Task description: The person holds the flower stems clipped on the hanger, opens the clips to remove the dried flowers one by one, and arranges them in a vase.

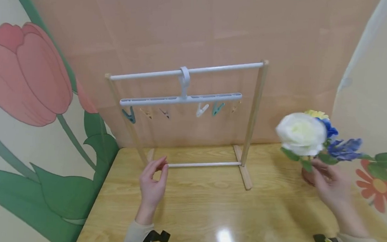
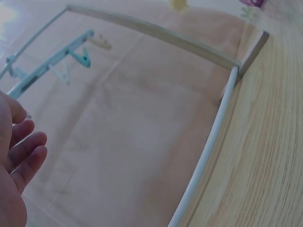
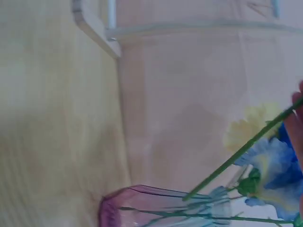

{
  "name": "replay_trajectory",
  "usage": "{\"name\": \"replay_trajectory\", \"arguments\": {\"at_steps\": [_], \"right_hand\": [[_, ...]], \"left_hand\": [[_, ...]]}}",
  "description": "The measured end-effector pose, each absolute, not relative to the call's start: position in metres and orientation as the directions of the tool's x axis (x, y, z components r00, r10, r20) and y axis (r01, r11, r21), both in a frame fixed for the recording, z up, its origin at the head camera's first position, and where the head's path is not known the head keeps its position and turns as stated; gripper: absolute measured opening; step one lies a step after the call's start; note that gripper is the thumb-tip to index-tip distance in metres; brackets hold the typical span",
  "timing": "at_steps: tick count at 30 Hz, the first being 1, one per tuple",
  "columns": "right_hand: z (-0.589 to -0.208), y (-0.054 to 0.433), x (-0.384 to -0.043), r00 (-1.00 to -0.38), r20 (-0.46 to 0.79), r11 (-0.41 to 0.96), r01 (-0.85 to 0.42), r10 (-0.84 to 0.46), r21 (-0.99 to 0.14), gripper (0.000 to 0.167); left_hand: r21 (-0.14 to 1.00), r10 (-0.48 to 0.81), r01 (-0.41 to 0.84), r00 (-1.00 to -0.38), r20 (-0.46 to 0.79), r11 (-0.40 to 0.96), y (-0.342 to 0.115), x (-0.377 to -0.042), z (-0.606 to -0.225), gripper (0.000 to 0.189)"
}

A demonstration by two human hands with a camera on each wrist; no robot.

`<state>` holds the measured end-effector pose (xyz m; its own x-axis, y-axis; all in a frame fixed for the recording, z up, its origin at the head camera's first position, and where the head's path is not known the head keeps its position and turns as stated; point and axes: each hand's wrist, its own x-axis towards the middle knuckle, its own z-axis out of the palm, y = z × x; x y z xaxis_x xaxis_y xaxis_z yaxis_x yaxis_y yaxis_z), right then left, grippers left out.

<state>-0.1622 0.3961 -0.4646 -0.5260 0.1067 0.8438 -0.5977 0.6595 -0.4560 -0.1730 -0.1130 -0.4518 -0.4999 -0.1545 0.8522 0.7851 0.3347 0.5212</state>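
Note:
My right hand [image 1: 332, 185] holds the green stem [image 3: 241, 151] of a white flower [image 1: 301, 134] at the right of the table. The stem's lower end overlaps the pink-purple glass vase [image 3: 142, 205] in the right wrist view; whether it is inside or in front I cannot tell. Blue flowers [image 3: 274, 165] and a yellow flower [image 3: 248, 127] stand by the vase, which my hand partly hides in the head view. My left hand [image 1: 153, 182], fingers loosely bent and holding nothing, hovers near the low white bar [image 1: 204, 164] of a rack.
From the wooden rack's top bar [image 1: 224, 68] hangs a white hanger [image 1: 181, 99] with several clothespins, among them a teal one [image 1: 218, 109] and a white one [image 1: 201, 110]. The rack's right foot [image 1: 243, 169] rests on the wooden table [image 1: 201, 207].

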Motion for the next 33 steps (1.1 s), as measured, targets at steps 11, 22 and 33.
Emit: {"name": "replay_trajectory", "arguments": {"at_steps": [11, 22, 33], "right_hand": [[-0.412, 0.403, -0.162, -0.337, 0.782, 0.687, -0.375, 0.524, -0.622, 0.021], [-0.398, 0.406, -0.169, -0.325, 0.782, 0.711, -0.331, 0.531, -0.62, 0.02], [-0.409, 0.424, -0.184, -0.583, 0.655, 0.745, -0.123, 0.48, -0.656, 0.018]], "left_hand": [[0.516, -0.197, 0.776, -0.477, 0.857, 0.362, -0.117, -0.174, -0.453, 0.03], [0.517, -0.187, 0.767, -0.484, 0.855, 0.38, -0.125, -0.193, -0.48, 0.032], [0.534, -0.18, 0.747, -0.507, 0.843, 0.396, -0.118, -0.184, -0.471, 0.028]]}}
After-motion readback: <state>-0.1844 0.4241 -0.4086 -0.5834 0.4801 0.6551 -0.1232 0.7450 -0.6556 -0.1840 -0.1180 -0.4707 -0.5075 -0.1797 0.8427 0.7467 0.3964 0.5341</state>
